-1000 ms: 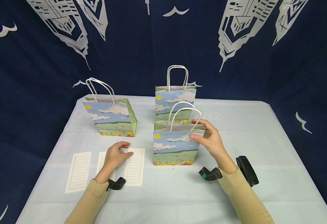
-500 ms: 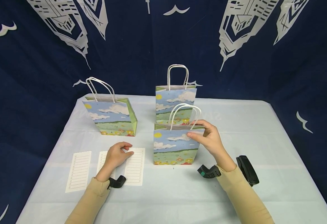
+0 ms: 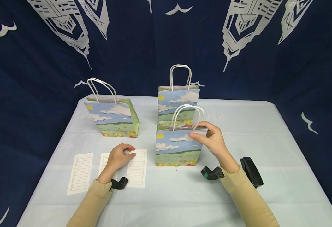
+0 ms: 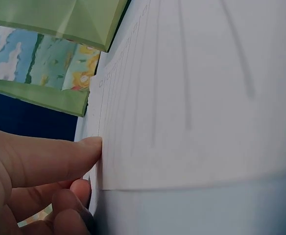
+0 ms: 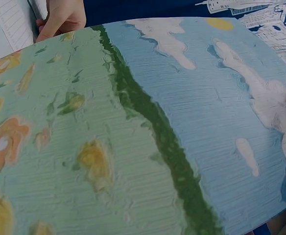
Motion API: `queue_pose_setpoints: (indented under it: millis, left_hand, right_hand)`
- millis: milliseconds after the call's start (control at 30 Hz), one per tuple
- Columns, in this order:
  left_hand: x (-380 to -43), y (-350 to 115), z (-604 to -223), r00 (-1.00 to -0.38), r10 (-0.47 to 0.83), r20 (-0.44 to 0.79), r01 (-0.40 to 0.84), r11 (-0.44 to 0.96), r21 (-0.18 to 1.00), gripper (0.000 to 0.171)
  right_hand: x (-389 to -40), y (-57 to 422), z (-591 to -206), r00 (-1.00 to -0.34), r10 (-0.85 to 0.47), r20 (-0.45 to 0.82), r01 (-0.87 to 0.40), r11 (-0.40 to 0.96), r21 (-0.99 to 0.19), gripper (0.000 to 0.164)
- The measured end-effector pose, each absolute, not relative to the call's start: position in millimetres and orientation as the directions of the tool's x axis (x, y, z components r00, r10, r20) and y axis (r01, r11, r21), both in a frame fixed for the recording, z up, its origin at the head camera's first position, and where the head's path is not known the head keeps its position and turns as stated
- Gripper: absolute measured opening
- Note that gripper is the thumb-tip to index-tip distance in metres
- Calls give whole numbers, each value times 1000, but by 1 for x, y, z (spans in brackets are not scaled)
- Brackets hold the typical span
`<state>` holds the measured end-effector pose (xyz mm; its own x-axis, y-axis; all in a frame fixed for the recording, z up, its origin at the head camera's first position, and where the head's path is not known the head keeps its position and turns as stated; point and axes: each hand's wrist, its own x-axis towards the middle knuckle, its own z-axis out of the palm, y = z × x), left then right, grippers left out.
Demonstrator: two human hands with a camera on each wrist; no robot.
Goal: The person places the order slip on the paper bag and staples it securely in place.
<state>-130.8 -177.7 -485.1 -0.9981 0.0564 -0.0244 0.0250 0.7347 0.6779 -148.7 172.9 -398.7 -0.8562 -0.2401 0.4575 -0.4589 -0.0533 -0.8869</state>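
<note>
In the head view, my right hand [image 3: 213, 138] holds the front paper gift bag [image 3: 177, 151] by its upper right side, thumb on the printed face and the other fingers mostly hidden behind. The bag stands upright, its white handles raised; its meadow-and-sky print fills most of the right wrist view. My left hand [image 3: 120, 157] rests at the upper left edge of the rightmost lined paper sheet [image 3: 137, 171], which lies flat. In the left wrist view the thumb [image 4: 86, 149] touches that edge, with the other fingers loosely bent. A middle lined sheet [image 3: 104, 160] is partly covered by my left hand and wrist.
Another matching gift bag [image 3: 178, 104] stands just behind the front one. A third bag [image 3: 112, 118] stands at the back left, leaning a little. A lined sheet [image 3: 80, 173] lies at far left. Beside my right wrist is a black object [image 3: 251, 171] on the white-covered table [image 3: 171, 205].
My right thumb has slid slightly left on the front bag's face, and the bag's handles have shifted closer together. The left hand has edged a little to the right.
</note>
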Motion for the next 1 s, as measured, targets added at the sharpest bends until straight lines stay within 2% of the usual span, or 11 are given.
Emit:
queue_pose_setpoints:
  millis: [567, 900, 1000]
  left_hand:
    - [-132, -175, -487, -998, 56, -26, 23, 732, 681, 7]
    - [-124, -176, -474, -996, 90, 20, 78, 707, 702, 4]
    - [-123, -174, -462, -992, 118, 38, 107, 658, 746, 5]
  right_hand:
    - [-145, 172, -395, -867, -225, 445, -451, -28, -892, 62]
    - [-148, 173, -401, -862, -232, 451, -461, -14, -887, 48]
    - [-147, 173, -400, -861, -231, 453, -463, -11, -886, 47]
